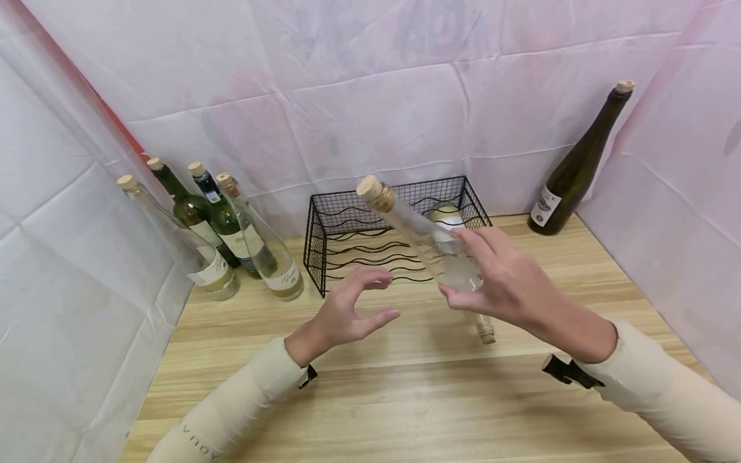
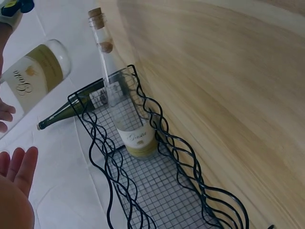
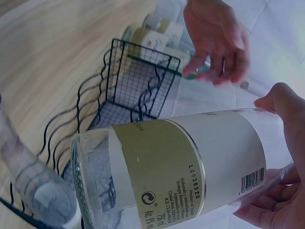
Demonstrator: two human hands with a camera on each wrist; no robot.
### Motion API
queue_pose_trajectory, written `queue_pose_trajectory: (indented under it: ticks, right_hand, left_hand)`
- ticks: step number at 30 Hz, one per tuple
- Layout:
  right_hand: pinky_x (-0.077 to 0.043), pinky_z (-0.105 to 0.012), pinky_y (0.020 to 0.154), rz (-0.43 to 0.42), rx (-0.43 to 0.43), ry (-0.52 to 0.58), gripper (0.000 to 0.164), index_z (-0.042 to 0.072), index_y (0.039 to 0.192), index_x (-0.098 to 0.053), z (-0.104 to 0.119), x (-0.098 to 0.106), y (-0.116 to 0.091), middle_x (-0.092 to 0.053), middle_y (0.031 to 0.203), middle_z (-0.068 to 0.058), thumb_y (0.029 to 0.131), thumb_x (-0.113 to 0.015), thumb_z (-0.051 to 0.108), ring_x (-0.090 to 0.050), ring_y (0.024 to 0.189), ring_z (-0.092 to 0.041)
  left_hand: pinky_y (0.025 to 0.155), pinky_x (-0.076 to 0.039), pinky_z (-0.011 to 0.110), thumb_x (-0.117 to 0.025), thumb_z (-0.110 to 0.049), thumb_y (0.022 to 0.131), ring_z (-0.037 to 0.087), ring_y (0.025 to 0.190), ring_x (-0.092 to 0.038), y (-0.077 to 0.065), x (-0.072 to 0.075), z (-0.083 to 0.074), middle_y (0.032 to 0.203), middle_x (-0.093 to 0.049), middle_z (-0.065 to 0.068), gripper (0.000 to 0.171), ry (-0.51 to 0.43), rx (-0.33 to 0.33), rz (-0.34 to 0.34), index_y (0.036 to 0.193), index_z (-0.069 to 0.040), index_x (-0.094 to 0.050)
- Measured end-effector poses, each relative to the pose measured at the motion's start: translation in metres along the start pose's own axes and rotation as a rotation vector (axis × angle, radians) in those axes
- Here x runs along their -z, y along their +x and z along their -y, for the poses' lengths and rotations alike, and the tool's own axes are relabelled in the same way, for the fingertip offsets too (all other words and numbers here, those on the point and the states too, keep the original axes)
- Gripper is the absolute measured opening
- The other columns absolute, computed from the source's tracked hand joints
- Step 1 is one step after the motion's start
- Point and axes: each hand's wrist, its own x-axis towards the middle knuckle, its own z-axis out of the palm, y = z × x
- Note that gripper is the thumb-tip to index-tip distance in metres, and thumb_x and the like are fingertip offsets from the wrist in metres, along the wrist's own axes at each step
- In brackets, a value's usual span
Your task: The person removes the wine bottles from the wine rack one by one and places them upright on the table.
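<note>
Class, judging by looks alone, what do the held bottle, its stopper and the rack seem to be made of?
Bottle: clear glossy glass, seemingly; you see through it.
Stopper: probably cork, tan and matte.
Rack: likely black-coated metal wire, thin grid and wavy rods.

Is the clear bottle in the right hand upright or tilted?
Tilted. The right hand grips the clear bottle by its body, with the corked neck pointing up and away toward the wire rack.

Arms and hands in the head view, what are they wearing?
Both arms wear long cream sleeves, the left sleeve with dark lettering near the forearm. A small black device sits at each wrist, left and right. The left hand and right hand are bare.
</note>
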Motion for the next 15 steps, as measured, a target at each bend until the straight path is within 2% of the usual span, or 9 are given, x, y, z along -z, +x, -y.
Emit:
queue_pose_trajectory:
  ticks: [5, 9, 15]
  right_hand:
    - [-0.055, -0.043, 0.061, -0.026, -0.018, -0.012, 0.076, -0.008, 0.119, -0.055, -0.01, 0.011, -0.002, -0.061, 0.099, -0.023, 0.063, -0.069, 0.041, -0.057, 0.083, -0.031]
    - [-0.053, -0.047, 0.066, -0.048, -0.046, -0.007, 0.073, -0.009, 0.115, -0.056, -0.019, 0.02, -0.005, -0.062, 0.097, -0.023, 0.063, -0.067, 0.041, -0.057, 0.084, -0.033]
    - [-0.047, -0.046, 0.059, -0.072, -0.158, -0.046, 0.074, -0.007, 0.111, -0.056, -0.036, 0.032, -0.013, -0.059, 0.086, -0.018, 0.063, -0.065, 0.048, -0.052, 0.074, -0.03]
  left_hand:
    - [0.084, -0.052, 0.026, -0.079, -0.021, 0.074, 0.02, 0.094, -0.059, -0.009, -0.005, 0.013, 0.11, -0.061, 0.016, 0.055, 0.093, 0.001, 0.029, 0.116, 0.004, -0.054]
    - [0.086, -0.049, 0.022, -0.077, -0.025, 0.077, 0.017, 0.099, -0.056, -0.008, -0.009, 0.017, 0.11, -0.06, 0.013, 0.056, 0.125, -0.015, 0.124, 0.119, 0.002, -0.053]
    - [0.099, -0.042, 0.025, -0.073, -0.033, 0.081, 0.017, 0.11, -0.052, -0.005, -0.016, 0.018, 0.115, -0.059, 0.012, 0.057, 0.231, -0.084, 0.266, 0.121, 0.003, -0.053]
